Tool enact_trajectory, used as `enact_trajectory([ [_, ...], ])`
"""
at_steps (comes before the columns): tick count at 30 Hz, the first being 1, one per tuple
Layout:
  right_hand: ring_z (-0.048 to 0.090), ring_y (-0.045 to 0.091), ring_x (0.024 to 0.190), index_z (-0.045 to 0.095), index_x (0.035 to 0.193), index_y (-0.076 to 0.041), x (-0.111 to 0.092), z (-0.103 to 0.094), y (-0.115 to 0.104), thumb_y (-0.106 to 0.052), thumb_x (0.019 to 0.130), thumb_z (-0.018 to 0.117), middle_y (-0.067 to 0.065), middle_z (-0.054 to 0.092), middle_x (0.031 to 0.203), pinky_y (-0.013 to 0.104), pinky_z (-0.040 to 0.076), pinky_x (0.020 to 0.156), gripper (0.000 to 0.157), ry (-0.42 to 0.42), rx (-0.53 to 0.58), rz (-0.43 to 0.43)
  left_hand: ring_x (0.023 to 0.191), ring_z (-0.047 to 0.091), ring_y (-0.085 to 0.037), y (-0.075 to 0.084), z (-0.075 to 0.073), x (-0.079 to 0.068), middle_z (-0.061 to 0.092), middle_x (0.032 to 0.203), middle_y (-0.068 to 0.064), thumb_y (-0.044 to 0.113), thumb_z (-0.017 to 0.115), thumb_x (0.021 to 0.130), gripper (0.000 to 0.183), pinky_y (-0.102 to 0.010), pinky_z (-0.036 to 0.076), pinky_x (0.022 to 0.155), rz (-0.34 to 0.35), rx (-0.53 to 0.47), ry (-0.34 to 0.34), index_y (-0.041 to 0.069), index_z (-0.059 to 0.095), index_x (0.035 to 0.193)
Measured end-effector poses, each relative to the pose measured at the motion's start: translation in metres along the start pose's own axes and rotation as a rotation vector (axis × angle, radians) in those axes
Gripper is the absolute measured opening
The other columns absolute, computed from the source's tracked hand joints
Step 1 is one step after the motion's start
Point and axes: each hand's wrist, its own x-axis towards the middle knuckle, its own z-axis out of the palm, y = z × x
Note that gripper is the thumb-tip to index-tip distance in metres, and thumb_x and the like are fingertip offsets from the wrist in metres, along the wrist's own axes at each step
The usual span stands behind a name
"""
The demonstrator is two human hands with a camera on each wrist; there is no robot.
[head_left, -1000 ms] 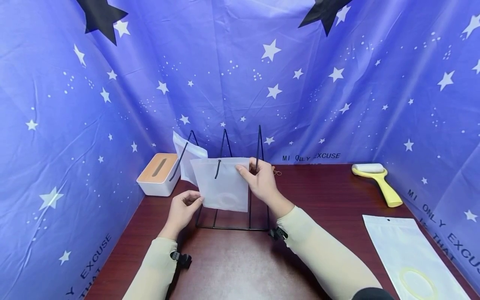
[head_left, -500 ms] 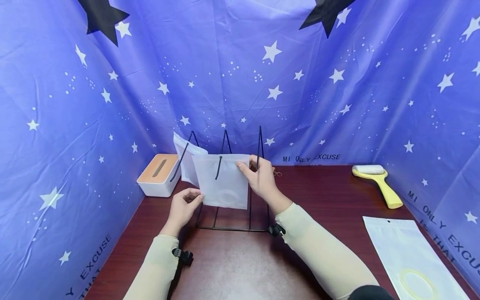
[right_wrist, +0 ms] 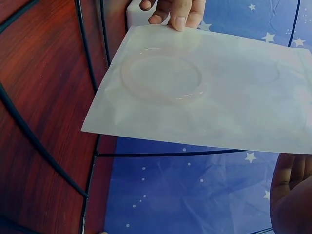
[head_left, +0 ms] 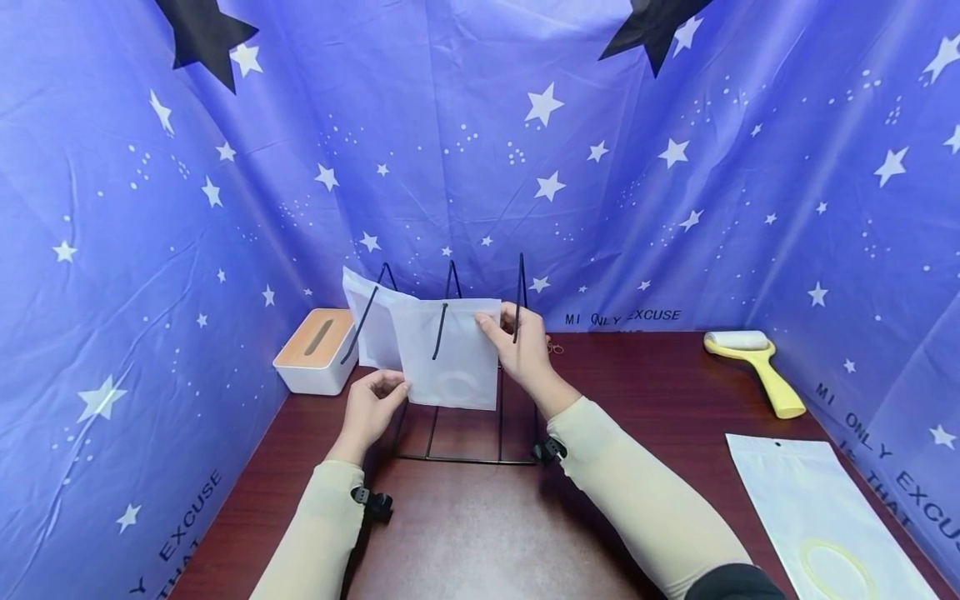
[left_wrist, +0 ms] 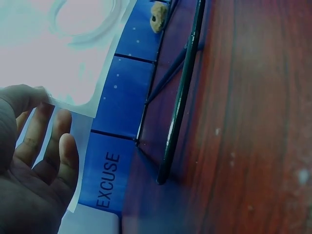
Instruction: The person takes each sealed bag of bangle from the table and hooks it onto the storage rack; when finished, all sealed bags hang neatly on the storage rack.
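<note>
Inside the milky white pouch [head_left: 459,358], a pale ring [right_wrist: 183,99] shows faintly.

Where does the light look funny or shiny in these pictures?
Head view: a pale shine on the table near the bottom edge. Left wrist view: the bag is washed out nearly white, while the left hand looks dim. Right wrist view: the bag looks greyer, with small glints along the ring showing through it.
</note>
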Motion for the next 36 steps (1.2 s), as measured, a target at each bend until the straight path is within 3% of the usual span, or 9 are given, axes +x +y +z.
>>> enact_trajectory([
  [10,0.057,0.015,0.069,0.075,0.089,-0.010,0.010,0.003,0.003,-0.032,0.096,0.079,0.002,0.072,0.080,0.027,0.046,0.061,0.023,0.002,-0.002,0.025,0.073,0.062,-0.013,0.001,0.002,0.008,0.075,0.086,-0.013,0.009,0.082,0.092,0.009,-0.020,0.047,0.068,-0.031,-0.010,0.005,0.003,0.078,0.098],
  [18,0.050,0.017,0.067,0.067,0.079,-0.011,0.016,0.004,0.002,-0.032,0.096,0.079,0.002,0.062,0.071,0.027,0.040,0.059,0.030,0.009,-0.027,0.036,0.075,0.063,-0.013,0.000,0.006,0.012,0.074,0.086,-0.009,0.014,0.081,0.093,0.010,-0.021,0.048,0.070,-0.081,-0.008,0.011,0.006,0.078,0.099],
  [36,0.050,0.015,0.068,0.071,0.084,-0.014,0.020,0.005,0.003,-0.038,0.095,0.079,0.000,0.062,0.073,0.028,0.037,0.057,0.028,0.022,-0.045,0.100,0.063,0.062,-0.015,0.001,0.013,0.017,0.071,0.080,-0.011,0.013,0.081,0.094,0.008,-0.024,0.050,0.062,-0.101,-0.021,0.037,0.006,0.077,0.098],
])
